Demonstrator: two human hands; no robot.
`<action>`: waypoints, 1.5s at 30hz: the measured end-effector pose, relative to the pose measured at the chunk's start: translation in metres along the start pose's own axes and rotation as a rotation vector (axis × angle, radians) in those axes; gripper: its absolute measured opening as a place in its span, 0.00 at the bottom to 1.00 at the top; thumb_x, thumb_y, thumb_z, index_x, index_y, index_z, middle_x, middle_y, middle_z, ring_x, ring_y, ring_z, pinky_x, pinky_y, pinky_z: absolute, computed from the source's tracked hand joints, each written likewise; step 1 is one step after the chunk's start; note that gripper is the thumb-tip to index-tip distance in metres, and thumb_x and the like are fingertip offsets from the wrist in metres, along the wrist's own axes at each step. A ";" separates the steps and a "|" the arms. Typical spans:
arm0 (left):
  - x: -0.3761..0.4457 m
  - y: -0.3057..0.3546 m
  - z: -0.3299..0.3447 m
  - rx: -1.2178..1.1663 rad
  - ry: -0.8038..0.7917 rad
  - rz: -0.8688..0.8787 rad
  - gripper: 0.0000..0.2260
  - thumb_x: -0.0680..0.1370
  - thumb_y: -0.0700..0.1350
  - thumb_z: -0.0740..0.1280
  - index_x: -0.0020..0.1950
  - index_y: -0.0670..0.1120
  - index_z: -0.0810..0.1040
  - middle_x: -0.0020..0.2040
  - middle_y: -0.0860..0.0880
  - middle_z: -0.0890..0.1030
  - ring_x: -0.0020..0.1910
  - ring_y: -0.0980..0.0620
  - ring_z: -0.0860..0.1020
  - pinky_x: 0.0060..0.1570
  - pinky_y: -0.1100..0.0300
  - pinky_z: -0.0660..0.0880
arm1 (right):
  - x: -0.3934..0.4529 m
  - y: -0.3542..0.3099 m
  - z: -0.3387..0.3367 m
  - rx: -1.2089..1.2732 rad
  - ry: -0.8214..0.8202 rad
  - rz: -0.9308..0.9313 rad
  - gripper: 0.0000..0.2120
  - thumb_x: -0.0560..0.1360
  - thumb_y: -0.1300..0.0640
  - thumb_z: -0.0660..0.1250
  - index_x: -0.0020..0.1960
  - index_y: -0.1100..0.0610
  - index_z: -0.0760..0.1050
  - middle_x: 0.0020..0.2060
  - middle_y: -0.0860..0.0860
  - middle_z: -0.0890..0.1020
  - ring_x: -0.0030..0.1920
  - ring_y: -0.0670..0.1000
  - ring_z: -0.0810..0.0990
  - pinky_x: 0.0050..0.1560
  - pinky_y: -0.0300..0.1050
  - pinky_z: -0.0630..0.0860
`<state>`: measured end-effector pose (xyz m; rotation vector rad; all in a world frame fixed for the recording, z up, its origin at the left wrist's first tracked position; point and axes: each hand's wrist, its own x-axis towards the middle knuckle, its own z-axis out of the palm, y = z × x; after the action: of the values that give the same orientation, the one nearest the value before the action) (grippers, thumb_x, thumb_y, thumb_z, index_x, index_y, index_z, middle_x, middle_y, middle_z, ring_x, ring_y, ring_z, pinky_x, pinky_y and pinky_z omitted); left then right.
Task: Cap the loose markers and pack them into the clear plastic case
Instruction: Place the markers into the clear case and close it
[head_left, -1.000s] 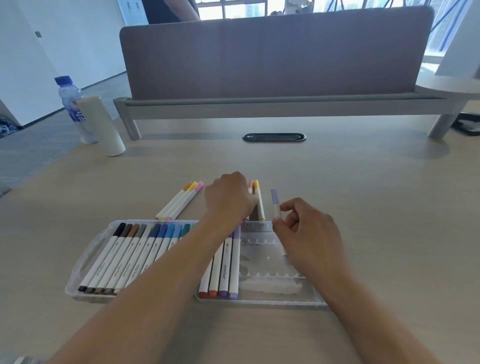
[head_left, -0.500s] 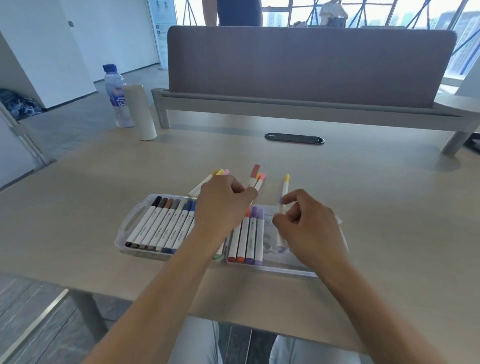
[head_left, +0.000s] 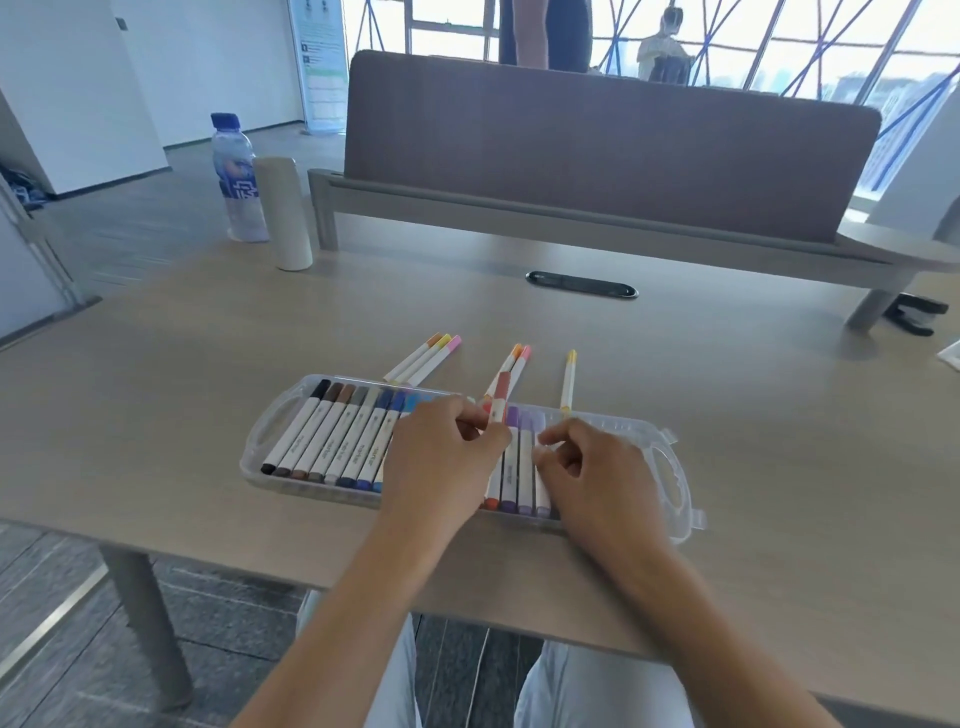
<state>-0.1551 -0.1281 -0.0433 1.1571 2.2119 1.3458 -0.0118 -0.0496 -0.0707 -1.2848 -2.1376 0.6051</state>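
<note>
Head view. The clear plastic case lies open on the table directly under both hands, its slots holding markers side by side so that each new one drops in beside the last: a row of dark-capped markers to the outside of the left hand, and purple-capped markers in the gap between the hands. The left hand is curled and pinches a red-capped marker between thumb and fingers, tilted cap-up just above the case, seemingly to bring it to the next free slot. The right hand has its fingers bent, tips on or just over the palest purple marker; whether it pinches that marker or only presses it down cannot be told. Beyond the hands, loose markers await packing: a group of three past the left hand, a pair between, and a yellow-capped marker past the right hand. All appear capped.
</note>
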 end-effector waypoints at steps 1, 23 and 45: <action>-0.001 -0.001 0.001 0.007 0.000 0.005 0.05 0.76 0.50 0.71 0.47 0.52 0.84 0.38 0.57 0.83 0.38 0.59 0.81 0.45 0.56 0.80 | 0.000 0.001 -0.001 0.004 -0.006 -0.003 0.06 0.80 0.49 0.69 0.55 0.47 0.83 0.38 0.41 0.83 0.41 0.39 0.81 0.45 0.38 0.78; -0.007 0.009 0.025 0.124 0.013 0.075 0.08 0.77 0.50 0.70 0.53 0.50 0.86 0.44 0.56 0.85 0.38 0.60 0.79 0.37 0.64 0.72 | 0.003 0.021 -0.014 -0.097 -0.115 -0.077 0.13 0.81 0.41 0.66 0.63 0.38 0.82 0.38 0.41 0.81 0.44 0.43 0.78 0.39 0.36 0.66; -0.015 0.006 0.073 0.480 0.095 0.259 0.14 0.82 0.53 0.62 0.62 0.54 0.83 0.48 0.52 0.82 0.51 0.51 0.77 0.59 0.52 0.72 | -0.004 0.069 -0.037 -0.063 0.153 -0.042 0.06 0.79 0.52 0.68 0.43 0.47 0.78 0.41 0.41 0.79 0.46 0.49 0.74 0.49 0.51 0.73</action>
<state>-0.0975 -0.0944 -0.0781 1.6194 2.6148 0.9933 0.0587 -0.0199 -0.0886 -1.2742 -2.0668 0.4113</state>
